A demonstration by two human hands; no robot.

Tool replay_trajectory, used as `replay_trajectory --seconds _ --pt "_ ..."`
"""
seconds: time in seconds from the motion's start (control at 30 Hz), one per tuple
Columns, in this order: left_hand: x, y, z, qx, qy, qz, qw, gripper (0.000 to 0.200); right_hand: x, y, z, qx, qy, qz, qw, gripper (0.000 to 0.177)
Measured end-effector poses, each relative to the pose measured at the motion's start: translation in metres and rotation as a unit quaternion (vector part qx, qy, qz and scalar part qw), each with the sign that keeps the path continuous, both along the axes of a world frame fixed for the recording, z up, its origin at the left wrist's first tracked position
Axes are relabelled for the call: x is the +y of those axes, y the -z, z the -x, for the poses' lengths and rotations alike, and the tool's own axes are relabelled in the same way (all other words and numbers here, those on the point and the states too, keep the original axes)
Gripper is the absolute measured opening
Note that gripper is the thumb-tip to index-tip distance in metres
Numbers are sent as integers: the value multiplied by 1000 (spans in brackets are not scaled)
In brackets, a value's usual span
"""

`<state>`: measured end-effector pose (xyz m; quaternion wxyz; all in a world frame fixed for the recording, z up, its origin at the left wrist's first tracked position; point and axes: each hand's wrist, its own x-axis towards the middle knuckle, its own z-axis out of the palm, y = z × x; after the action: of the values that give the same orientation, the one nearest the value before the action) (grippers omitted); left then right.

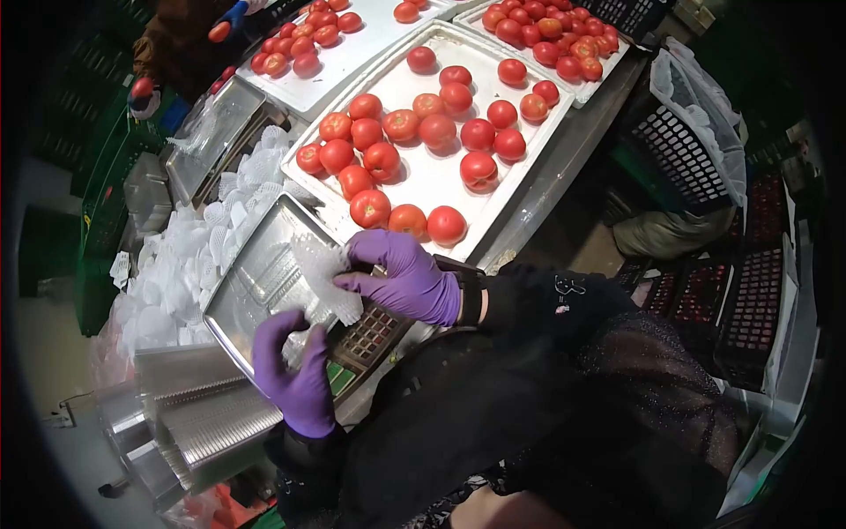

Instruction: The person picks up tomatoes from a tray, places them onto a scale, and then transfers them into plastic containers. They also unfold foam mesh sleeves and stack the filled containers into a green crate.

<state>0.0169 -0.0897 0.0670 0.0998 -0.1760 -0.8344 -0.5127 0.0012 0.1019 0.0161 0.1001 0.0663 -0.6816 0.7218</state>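
My right hand [401, 275], in a purple glove, pinches a white foam net sleeve [324, 275] between thumb and fingers. The sleeve hangs above a shallow metal tray [256, 256] holding what looks like clear plastic packaging. My left hand [295, 370], also gloved in purple, is at the near side of the metal tray, thumb and fingers curved apart with nothing between them. Just beyond my right hand, red tomatoes [437, 132] lie spread over a white tray [520, 189].
White foam sleeves [189, 260] are heaped at the left. Stacked clear plastic boxes [207, 419] stand at the lower left. More tomatoes [546, 31] lie farther back. A lined black crate [674, 145] is at the right. Another person's gloved hand [233, 18] shows at the upper left.
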Motion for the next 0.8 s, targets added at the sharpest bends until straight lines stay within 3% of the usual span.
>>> replay_trajectory --seconds 0.07,0.17,0.23,0.33,0.47,0.53,0.57,0.6,0.63,0.67,0.7,0.73,0.8 --pt "2 12 -3 -84 48 -7 995 30 -2 -8 -9 125 -4 -93 988 25" --pt "3 29 -11 -105 1 -71 992 28 -9 -9 -16 95 -44 -57 993 28" --pt "4 28 -12 -179 -32 -169 969 30 -12 -8 -20 99 -56 -58 992 29" --pt "-2 32 -12 -213 -57 -196 955 29 -19 -1 -22 87 -47 -56 994 28" --pt "-10 41 -10 -220 -76 -212 949 27 -26 1 -17 77 -67 -115 988 22" --pt "-23 38 -4 -116 -40 -316 941 23 -29 5 -5 79 -25 -90 992 17" --pt "-38 38 4 -64 -56 -356 931 21 -21 17 13 33 46 -111 992 14" --pt "-46 22 13 -68 -79 -393 914 25 -10 9 28 -140 28 92 986 13" --pt "-56 17 19 -59 -76 -332 938 21 6 26 49 -24 21 78 996 17" --pt "-67 15 25 -51 -75 -271 958 20 10 3 47 -55 15 19 998 20" --pt "-82 20 40 46 -7 -99 994 21 10 -10 42 -45 -65 39 996 22" --pt "-96 25 54 130 68 81 986 21 2 -8 45 71 -96 -27 992 24" --pt "-108 24 68 244 90 304 917 21 -15 1 54 251 -90 -207 941 25"
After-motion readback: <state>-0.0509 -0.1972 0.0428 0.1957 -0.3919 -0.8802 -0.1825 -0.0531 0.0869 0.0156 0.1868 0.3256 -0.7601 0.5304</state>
